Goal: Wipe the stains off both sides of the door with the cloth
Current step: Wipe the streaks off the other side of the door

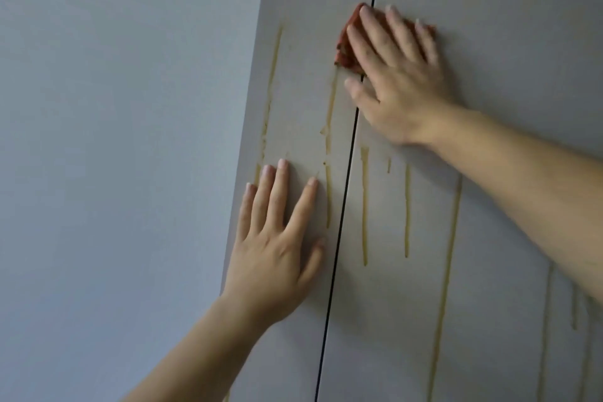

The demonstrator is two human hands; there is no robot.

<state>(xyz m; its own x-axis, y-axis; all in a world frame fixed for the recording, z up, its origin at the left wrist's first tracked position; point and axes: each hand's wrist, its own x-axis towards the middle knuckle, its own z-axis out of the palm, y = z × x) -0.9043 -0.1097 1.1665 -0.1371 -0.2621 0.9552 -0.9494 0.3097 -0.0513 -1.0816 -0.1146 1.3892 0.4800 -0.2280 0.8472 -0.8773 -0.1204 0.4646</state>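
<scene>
Two grey door panels meet at a thin dark gap (342, 215). The left door (300, 108) and the right door (489, 26) both carry yellowish drip stains (364, 206) that run downward. My right hand (398, 75) presses a red-orange cloth (346, 42) flat against the doors, right over the gap; most of the cloth is hidden under the palm. My left hand (277, 238) lies flat on the left door, fingers spread, holding nothing. Its fingertips touch the lower end of one streak.
A plain grey wall (114, 140) fills the left of the view, beside the left door's edge. More stains (447, 271) trail down the right door under my right forearm.
</scene>
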